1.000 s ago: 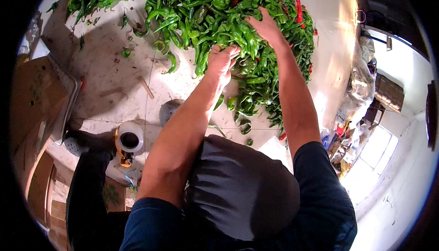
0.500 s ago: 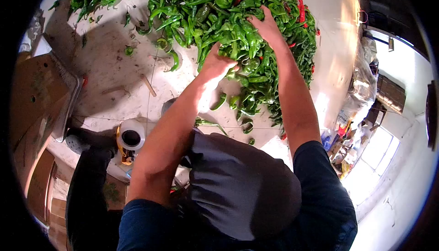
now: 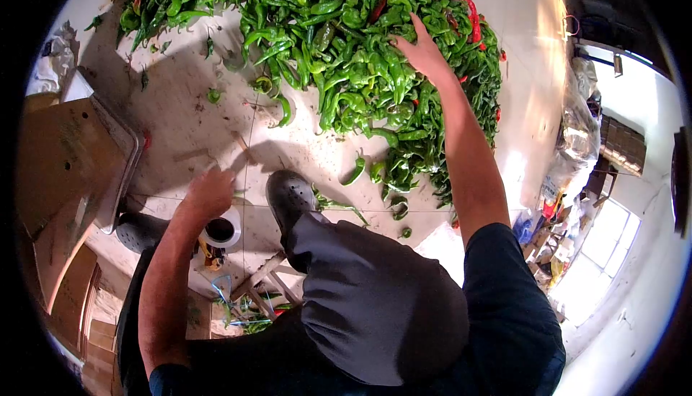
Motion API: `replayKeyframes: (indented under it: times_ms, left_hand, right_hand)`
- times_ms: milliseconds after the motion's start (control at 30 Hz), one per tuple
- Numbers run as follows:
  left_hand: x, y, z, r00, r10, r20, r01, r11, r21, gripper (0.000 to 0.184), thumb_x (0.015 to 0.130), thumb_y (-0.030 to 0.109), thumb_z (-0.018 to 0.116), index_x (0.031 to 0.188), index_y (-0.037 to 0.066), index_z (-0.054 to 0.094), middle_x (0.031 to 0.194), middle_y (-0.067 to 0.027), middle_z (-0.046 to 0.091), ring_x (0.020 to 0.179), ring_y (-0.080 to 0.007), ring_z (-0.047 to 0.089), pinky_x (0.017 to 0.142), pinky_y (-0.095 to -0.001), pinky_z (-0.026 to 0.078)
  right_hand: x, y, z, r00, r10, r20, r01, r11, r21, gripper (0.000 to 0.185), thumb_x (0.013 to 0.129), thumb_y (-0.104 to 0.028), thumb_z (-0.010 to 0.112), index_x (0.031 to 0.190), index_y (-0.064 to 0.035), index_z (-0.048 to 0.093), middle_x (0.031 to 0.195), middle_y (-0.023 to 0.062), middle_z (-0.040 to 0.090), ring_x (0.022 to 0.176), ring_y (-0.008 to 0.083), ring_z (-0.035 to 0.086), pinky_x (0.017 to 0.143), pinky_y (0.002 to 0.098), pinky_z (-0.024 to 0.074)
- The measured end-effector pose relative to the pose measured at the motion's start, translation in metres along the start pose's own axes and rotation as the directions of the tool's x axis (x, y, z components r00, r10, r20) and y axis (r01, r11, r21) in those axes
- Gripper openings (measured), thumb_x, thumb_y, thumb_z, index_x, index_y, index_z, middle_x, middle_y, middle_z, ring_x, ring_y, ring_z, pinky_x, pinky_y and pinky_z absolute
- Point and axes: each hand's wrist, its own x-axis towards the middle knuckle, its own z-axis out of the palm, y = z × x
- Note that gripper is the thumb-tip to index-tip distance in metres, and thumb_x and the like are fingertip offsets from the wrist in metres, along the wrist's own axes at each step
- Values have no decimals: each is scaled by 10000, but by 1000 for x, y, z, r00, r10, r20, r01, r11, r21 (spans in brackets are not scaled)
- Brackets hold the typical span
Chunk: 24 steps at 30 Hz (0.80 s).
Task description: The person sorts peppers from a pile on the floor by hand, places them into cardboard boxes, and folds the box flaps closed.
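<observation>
A large heap of green peppers (image 3: 346, 43), with a few red ones mixed in, covers the floor ahead. My right hand (image 3: 424, 56) rests on the heap's right part, its thumb and fingers spread, gripping nothing. Well to the left of the heap, my left hand (image 3: 209, 194) is above a white container (image 3: 235, 217) with a dark round opening. Its fingers are curled together; whatever they may hold is hidden. Single peppers, such as one curved green pepper (image 3: 355, 170), lie on the tiles near the heap's front edge.
Brown cardboard (image 3: 68, 158) and a tray edge (image 3: 133, 152) stand at the left. My dark clog (image 3: 290, 196) is on the tiles. Below is a wooden frame (image 3: 263, 277) with peppers and blue string beside it. Plastic-wrapped goods (image 3: 580, 122) line the right wall.
My left hand has gone from the heap's front edge down and left to above the white container. My right hand remains on the peppers. The clog and wooden frame have come into sight.
</observation>
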Motion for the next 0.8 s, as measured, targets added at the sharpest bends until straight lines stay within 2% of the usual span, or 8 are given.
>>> replayKeyframes:
  times_ms: [133,200,267,333,433,533,700,800]
  left_hand:
    - [26,40,-23,922,53,-384,-137,971,-194,662,873,218,707,1465,87,442,1310,-255,589,1200,-437,583,1015,-505,479]
    - [42,91,-54,890,95,-446,-310,842,-440,858,835,255,818,1530,81,346,1450,-269,488,1317,-432,515,1111,-484,434]
    - [102,124,-48,837,117,-534,-330,887,-323,1155,722,420,897,1597,191,178,1639,-216,208,1455,-405,359,1187,-511,386]
    - [125,160,-71,844,92,-528,-295,902,-315,1341,638,473,937,1618,230,54,1663,-194,137,1493,-434,261,1179,-607,353]
    - [146,183,-81,783,57,-620,-243,945,-220,1363,625,464,948,1621,244,45,1668,-203,107,1475,-453,295,1146,-624,379]
    - [155,193,-91,791,3,-612,-191,951,-243,1379,606,461,955,1622,242,48,1658,-233,124,1432,-479,360,1120,-602,412]
    - [168,178,-83,745,-83,-662,-295,849,-438,1188,724,328,886,1619,151,125,1556,-252,350,1294,-400,529,1038,-442,509]
    - [180,159,-72,824,-125,-553,-400,563,-723,1071,783,223,831,1615,89,171,1355,-214,577,1024,-289,664,847,-351,561]
  right_hand:
    - [-24,-38,-15,995,75,73,-82,992,97,909,945,-396,696,1635,-201,137,1552,322,353,1225,379,605,987,537,540]
    - [-11,-26,-13,998,32,52,-35,998,55,945,926,-313,725,1635,-200,111,1602,308,256,1274,423,563,993,591,536]
    - [-9,-30,-18,994,46,103,-52,997,53,974,909,-279,748,1635,-193,104,1627,296,205,1322,422,527,1006,574,537]
    - [-7,-37,-22,997,-13,82,22,994,-110,1002,879,-256,772,1634,-227,114,1647,270,159,1391,416,445,1084,567,461]
    - [-7,-53,-23,992,-95,85,117,944,-309,1053,817,-265,819,1628,-288,148,1674,238,73,1488,419,301,1218,561,284]
    - [-3,-70,-22,976,22,219,83,885,-458,1073,790,-275,831,1624,-298,157,1681,226,33,1509,428,242,1229,551,267]
    - [8,-65,-29,973,-27,230,110,928,-355,715,819,-146,714,1481,-185,446,1378,237,444,1049,335,662,895,400,614]
    - [0,-59,-24,976,-87,200,140,953,-270,616,823,-131,697,1416,-130,531,1440,250,452,1284,381,529,1089,436,461]
